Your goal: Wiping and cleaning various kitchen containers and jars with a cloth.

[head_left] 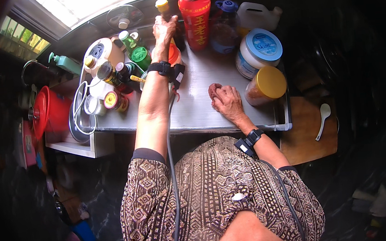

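Observation:
My left hand [165, 29] reaches to the back of the metal tray-like surface [202, 114], at a dark bottle with a yellow cap [162, 5]; the fingers are around or just before its neck, and their contact is hard to tell. An orange-red lid [173, 54] lies below that wrist. Near the front edge, my right hand [228, 103] presses on the surface with a reddish-brown cloth [215, 91] bunched under its fingers. Right of this hand stands a jar with a gold lid [271, 82], and behind it a white tub with a blue lid [264, 44].
Left of my left arm crowd a green bottle [127, 40], a jar with a patterned lid [111, 99], a cream appliance [104, 49] and a looped white cable [77, 122]. A large red bottle [197, 20] stands behind. A white spoon [323, 119] lies on a wooden board [298, 139] at right.

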The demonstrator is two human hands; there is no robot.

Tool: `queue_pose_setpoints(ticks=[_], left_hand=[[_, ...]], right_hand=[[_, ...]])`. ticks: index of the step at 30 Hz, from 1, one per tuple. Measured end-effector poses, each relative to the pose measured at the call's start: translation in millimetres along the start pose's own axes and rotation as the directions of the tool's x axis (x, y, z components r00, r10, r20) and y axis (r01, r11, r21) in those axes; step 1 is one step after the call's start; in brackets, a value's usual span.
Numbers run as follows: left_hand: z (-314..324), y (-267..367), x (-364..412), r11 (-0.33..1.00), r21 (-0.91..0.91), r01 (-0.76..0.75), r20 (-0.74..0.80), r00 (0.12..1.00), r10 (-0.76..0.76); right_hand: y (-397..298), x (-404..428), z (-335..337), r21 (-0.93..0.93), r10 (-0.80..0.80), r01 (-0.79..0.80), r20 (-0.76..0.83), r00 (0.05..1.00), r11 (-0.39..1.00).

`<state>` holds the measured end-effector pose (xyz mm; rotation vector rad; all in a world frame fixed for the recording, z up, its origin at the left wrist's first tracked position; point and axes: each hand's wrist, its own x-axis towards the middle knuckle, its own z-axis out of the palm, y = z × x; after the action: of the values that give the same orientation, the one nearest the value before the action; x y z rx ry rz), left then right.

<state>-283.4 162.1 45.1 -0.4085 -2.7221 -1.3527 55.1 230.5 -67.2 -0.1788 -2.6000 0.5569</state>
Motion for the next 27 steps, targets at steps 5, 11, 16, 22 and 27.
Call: queue_pose_setpoints(ticks=[5, 11, 16, 22, 27], left_hand=[[7, -27, 9, 0.988, -0.148, 0.031, -0.022, 0.999, -0.035], [2, -7, -34, 0.987, -0.015, -0.158, -0.409, 0.902, 0.138], [-38, 24, -90, 0.935, 0.114, -0.336, -0.252, 0.901, 0.354], [-33, -22, -124, 0.737, 0.609, -0.294, -0.159, 0.865, 0.476], [-17, -37, -142, 0.721, 0.626, -0.296, 0.015, 0.93, 0.368]], right_hand=[[-7, 1, 1, 0.021, -0.009, 0.009, 0.008, 1.0, 1.0], [-2, -1, 5, 0.02, -0.004, 0.004, 0.005, 1.0, 1.0], [-3, -1, 9, -0.127, 0.014, -0.007, 0.047, 0.999, 0.992], [-7, 20, 49, -0.162, -0.094, 0.104, 0.07, 0.993, 0.981], [4, 63, 75, -0.178, -0.131, 0.14, 0.062, 0.989, 0.974]])
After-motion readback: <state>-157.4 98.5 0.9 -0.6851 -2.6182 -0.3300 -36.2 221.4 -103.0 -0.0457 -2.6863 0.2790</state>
